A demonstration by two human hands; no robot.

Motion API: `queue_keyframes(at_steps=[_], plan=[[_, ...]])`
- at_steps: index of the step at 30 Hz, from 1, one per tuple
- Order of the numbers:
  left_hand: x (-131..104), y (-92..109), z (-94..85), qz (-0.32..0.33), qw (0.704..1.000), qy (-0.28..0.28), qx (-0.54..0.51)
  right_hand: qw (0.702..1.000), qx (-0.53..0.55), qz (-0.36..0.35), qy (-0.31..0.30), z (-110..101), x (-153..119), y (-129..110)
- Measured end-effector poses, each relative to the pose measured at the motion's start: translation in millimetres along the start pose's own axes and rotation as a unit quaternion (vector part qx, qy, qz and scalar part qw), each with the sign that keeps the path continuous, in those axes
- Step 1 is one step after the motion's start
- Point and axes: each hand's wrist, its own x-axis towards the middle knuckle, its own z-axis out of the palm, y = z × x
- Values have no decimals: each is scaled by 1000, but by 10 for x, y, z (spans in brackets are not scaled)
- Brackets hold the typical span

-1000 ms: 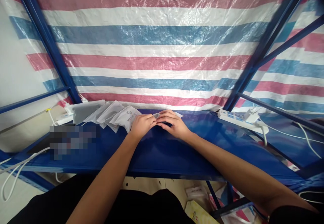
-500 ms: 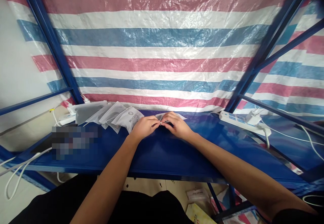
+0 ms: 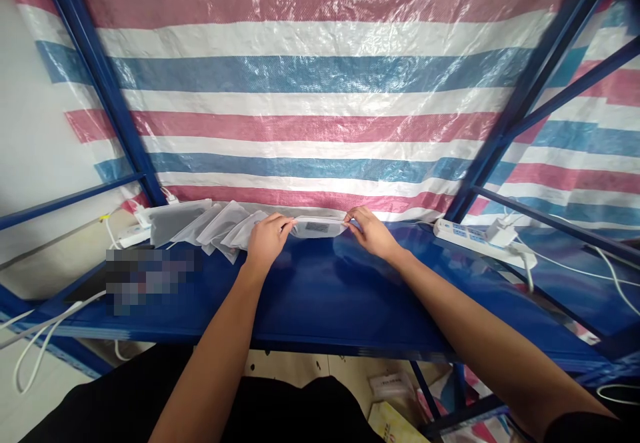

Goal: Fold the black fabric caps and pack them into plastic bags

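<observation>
A pale, translucent plastic bag (image 3: 320,227) with a grey printed patch is held up near the back of the blue shelf, stretched between both hands. My left hand (image 3: 269,236) pinches its left upper corner between thumb and fingers. Its right upper corner is pinched by my right hand (image 3: 369,229). Just left of my left hand, several similar frosted bags (image 3: 220,226) lie overlapping in a row, and the nearest is partly hidden behind that hand.
A white power strip (image 3: 480,241) with a plugged-in adapter lies at the right; another power strip (image 3: 134,235) is at the left. Blue metal posts (image 3: 475,163) frame a striped plastic sheet (image 3: 310,123). A blurred-out patch (image 3: 150,279) covers something dark on the left. Below sits a yellow box (image 3: 395,423).
My hands have moved apart, the left one leftward and the right one rightward. The bag between them is now raised and spread, showing its printed patch.
</observation>
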Motion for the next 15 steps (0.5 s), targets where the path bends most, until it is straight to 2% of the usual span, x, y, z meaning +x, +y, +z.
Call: queue_keyframes(at_steps=[8,15], plan=[[7,-26,-47,-12,1000,3,21,997,36,56,-28,-16,-59,161],[11,-83,-41,12,1000,-7,3,994,64,86,-33,40,-86,164]])
